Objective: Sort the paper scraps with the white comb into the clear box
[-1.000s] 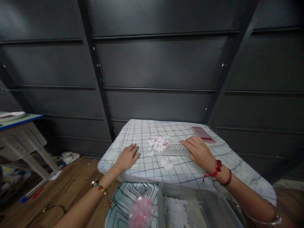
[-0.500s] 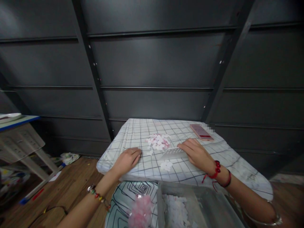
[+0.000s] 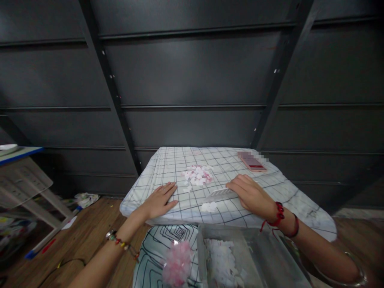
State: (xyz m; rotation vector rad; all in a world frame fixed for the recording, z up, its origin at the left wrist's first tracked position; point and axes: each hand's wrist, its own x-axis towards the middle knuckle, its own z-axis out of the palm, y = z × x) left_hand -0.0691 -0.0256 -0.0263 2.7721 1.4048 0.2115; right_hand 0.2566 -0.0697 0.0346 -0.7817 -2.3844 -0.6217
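My right hand point(image 3: 250, 194) pinches the edge of a pale, flat slotted plate point(image 3: 220, 194), tilted low over the checked cloth. Its exact kind I cannot make out. My left hand point(image 3: 160, 200) lies flat on the cloth with its fingers stretched out, holding nothing. Between and beyond the hands is a heap of small white and pink paper-like pieces point(image 3: 198, 175). A smaller cluster of white pieces point(image 3: 209, 207) rests just in front of the plate.
A pink phone point(image 3: 253, 162) lies at the back right of the cloth-covered table point(image 3: 168, 160). Nearer me sit a grey plastic bin point(image 3: 270, 256) containing white pieces and a clear bag of pink items point(image 3: 177, 264). A dark panelled wall point(image 3: 192, 80) rises behind; a side desk point(image 3: 22, 154) stands left.
My left hand has spread its fingers and flattened on the cloth. The slotted plate in my right hand now tilts lower. The whole view has shifted slightly.
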